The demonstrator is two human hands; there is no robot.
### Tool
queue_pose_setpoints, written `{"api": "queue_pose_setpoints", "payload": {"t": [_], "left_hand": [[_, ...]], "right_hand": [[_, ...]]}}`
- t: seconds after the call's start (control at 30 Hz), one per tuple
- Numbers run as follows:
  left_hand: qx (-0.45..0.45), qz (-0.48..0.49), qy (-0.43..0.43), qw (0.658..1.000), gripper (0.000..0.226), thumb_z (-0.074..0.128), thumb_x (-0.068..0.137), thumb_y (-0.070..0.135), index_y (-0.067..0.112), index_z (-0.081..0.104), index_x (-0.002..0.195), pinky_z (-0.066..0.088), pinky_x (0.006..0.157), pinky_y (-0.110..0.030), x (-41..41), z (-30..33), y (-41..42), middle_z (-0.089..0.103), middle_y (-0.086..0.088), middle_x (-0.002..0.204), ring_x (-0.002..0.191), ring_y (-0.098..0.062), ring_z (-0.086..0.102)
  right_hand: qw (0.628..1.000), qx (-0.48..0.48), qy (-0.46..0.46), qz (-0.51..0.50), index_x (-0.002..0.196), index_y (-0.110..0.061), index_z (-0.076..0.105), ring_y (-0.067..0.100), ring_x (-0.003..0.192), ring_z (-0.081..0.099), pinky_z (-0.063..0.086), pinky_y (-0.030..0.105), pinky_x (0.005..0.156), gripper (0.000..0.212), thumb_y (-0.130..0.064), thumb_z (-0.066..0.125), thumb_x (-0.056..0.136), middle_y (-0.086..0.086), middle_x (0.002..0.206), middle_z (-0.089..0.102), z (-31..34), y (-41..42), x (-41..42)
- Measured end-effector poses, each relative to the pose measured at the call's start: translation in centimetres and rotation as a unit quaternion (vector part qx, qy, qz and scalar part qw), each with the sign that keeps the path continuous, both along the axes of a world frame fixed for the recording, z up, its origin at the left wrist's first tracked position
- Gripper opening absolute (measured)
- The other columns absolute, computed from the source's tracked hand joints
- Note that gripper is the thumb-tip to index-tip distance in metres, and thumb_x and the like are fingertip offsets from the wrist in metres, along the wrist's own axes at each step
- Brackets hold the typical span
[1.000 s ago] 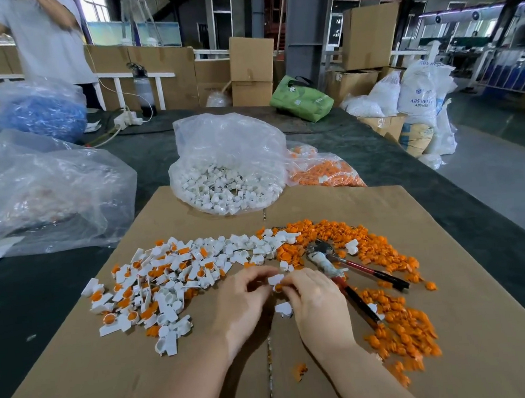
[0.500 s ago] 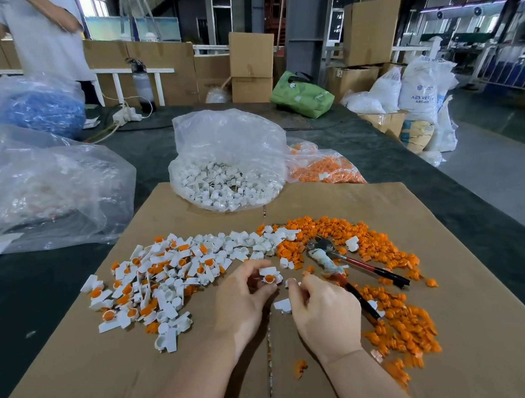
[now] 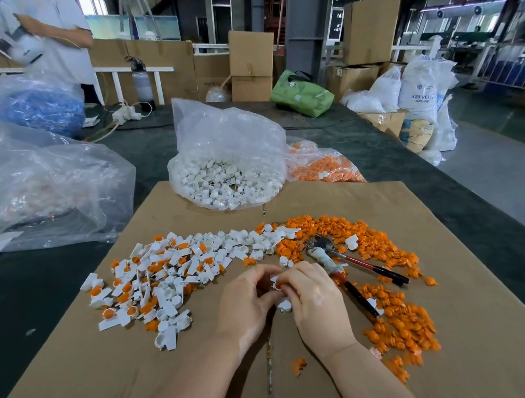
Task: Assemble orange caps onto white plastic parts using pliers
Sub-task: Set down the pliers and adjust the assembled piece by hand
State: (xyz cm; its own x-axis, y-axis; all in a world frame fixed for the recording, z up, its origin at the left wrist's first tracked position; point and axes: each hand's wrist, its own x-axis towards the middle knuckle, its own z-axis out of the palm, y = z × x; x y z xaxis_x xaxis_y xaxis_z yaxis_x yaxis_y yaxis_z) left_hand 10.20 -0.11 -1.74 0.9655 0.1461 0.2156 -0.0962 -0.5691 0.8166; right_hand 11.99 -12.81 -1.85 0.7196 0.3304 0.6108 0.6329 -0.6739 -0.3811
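Left hand and right hand together pinch a white part with orange cap, just left of the pliers. Advice: seat cap squarely before squeezing.

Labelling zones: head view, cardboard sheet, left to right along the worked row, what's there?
Pile of white plastic parts with orange caps fitted → left hand → right hand → red-and-black-handled metal pliers lying unused → loose pile of orange plastic caps.

white sack, printed "ABS RESIN"
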Motion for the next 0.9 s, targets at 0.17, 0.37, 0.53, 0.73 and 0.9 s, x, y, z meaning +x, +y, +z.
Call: {"api": "queue_pose_setpoints", "payload": {"t": [0.17, 0.37, 0.53, 0.73, 0.9], "left_hand": [[-0.035, 0.06, -0.01, 0.998, 0.029, 0.065, 0.087, 0.017, 0.04, 0.059, 0.105, 0.038, 0.07, 0.0, 0.1, -0.2, 0.1, 0.057, 0.019, 0.093, 0.082, 0.009, 0.053], [-0.022, 0.174, 0.035, 0.984, 0.039, 0.053, 0.094, 0.01, 0.019, 0.052, 0.132, 0.031, 0.087, -0.005, 0.5, -0.4, 0.2, 0.038, 0.009, 0.11, 0.094, 0.0, 0.047], [0.054, 0.194, 0.072, 0.977, 0.061, 0.054, 0.093, 0.016, 0.013, 0.025, 0.147, 0.023, 0.105, -0.02, 0.6, -0.5, 0.1, 0.023, -0.005, 0.143, 0.134, -0.019, 0.025], [0.111, 0.188, 0.07, 0.973, 0.063, 0.05, 0.096, 0.028, 0.013, 0.02, 0.149, 0.005, 0.116, -0.029, 0.8, -0.7, 0.0, 0.005, -0.005, 0.157, 0.145, -0.02, -0.002], [0.181, 0.17, 0.004, 0.969, 0.044, 0.054, 0.093, 0.029, 0.027, 0.045, 0.136, 0.012, 0.115, -0.037, 0.6, -1.2, 0.0, 0.023, 0.001, 0.148, 0.137, -0.015, 0.008]], "right_hand": [[0.995, 0.043, 0.008, -0.09, 0.09, -0.01, 0.072, 0.024, 0.08, 0.062, 0.05, 0.039, 0.069, 0.016, 0.002, 0.069, 0.08, 0.001, 0.085, 0.066, -0.5, -0.3, 0.2], [0.964, 0.044, 0.053, -0.258, 0.094, -0.012, 0.071, 0.03, 0.089, 0.059, 0.041, 0.045, 0.081, 0.023, 0.003, 0.067, 0.077, 0.004, 0.092, 0.067, -1.0, -0.4, 0.4], [0.956, 0.003, 0.093, -0.278, 0.1, -0.013, 0.071, 0.03, 0.095, 0.055, 0.032, 0.044, 0.087, 0.031, 0.005, 0.065, 0.076, 0.005, 0.099, 0.065, -1.1, -0.2, 0.5], [0.955, -0.037, 0.088, -0.281, 0.101, -0.014, 0.072, 0.031, 0.091, 0.054, 0.028, 0.043, 0.085, 0.037, 0.007, 0.067, 0.071, 0.008, 0.097, 0.062, -1.3, -0.1, 0.5], [0.956, -0.064, 0.069, -0.278, 0.089, -0.017, 0.075, 0.031, 0.083, 0.056, 0.031, 0.043, 0.081, 0.04, 0.009, 0.076, 0.059, 0.008, 0.09, 0.061, -1.2, 0.1, 0.5]]}}
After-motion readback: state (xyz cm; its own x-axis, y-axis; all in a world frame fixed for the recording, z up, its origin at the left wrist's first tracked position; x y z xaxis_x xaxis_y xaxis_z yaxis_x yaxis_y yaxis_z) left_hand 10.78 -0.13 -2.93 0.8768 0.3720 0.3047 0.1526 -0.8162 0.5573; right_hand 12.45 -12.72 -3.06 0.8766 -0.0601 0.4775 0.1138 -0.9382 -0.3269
